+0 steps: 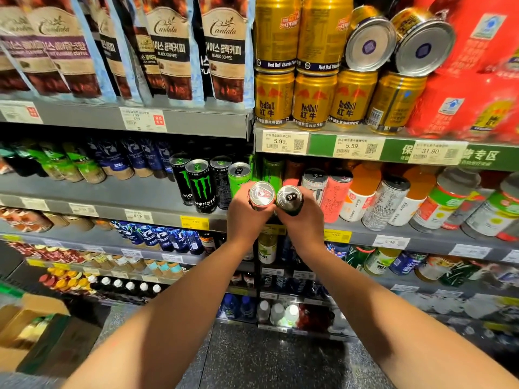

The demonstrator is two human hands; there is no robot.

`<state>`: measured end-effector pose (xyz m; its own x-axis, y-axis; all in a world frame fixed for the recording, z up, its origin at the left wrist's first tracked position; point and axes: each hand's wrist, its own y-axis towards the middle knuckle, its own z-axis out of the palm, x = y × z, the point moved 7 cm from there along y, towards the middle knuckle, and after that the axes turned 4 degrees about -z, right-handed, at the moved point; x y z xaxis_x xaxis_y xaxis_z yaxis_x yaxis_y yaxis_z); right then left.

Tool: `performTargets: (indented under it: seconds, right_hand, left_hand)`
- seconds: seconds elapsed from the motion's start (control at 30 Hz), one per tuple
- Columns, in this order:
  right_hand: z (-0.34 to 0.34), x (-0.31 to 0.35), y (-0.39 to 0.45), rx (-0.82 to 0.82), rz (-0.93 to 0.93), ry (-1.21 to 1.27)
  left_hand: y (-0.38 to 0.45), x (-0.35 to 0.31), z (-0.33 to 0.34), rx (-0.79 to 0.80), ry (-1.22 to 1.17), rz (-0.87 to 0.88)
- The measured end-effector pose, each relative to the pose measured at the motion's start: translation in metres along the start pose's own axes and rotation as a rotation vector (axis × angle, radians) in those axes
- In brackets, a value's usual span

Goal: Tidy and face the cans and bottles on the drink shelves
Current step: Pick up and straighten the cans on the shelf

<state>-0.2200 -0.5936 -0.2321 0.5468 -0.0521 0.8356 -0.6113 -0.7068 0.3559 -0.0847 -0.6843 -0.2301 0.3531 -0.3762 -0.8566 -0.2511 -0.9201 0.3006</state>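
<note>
At the centre of the frame, the left hand (243, 217) grips a red-topped can (261, 194) and the right hand (302, 224) grips a dark can (289, 198), the cans side by side.

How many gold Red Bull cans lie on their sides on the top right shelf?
2: one tipped can and another right of it, both atop the upright bottom row, bases facing out. More may hide behind.

Two held cans (276, 195) before shelf (168, 217), side-by-side.

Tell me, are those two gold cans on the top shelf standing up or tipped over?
Tipped over. The two gold cans lie on their sides atop the upright row of cans, round silver ends facing out.
</note>
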Motion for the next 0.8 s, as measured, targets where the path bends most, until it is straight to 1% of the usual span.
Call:
performTargets:
  seconds: [0.13, 0.23, 0.33, 0.47, 0.57, 0.67, 0.8]
  right_hand:
    - [0.004, -0.011, -0.001, 0.054, 0.008, -0.010]
    - [0.000, -0.011, 0.002, 0.047, 0.001, -0.009]
    - [-0.004, -0.007, 0.008, 0.038, 0.095, 0.078]
    - [0.009, 0.009, 0.022, 0.110, 0.096, 0.100]
    - [0.022, 0.020, 0.032, 0.122, 0.091, 0.054]
    - [0.036, 0.023, 0.043, 0.141, 0.080, -0.004]
    - [0.045, 0.021, 0.054, 0.159, 0.107, -0.113]
  left_hand:
    - [-0.008, 0.006, -0.006, -0.014, -0.061, -0.059]
    - [-0.009, 0.005, -0.022, -0.110, -0.124, -0.117]
    - [-0.009, 0.003, -0.044, -0.200, -0.227, -0.196]
    - [-0.013, 0.009, -0.076, -0.307, -0.386, -0.295]
    - [-0.022, 0.024, -0.092, -0.351, -0.549, -0.443]
    - [-0.030, 0.044, -0.100, -0.357, -0.655, -0.563]
    - [-0.039, 0.052, -0.110, -0.360, -0.730, -0.556]
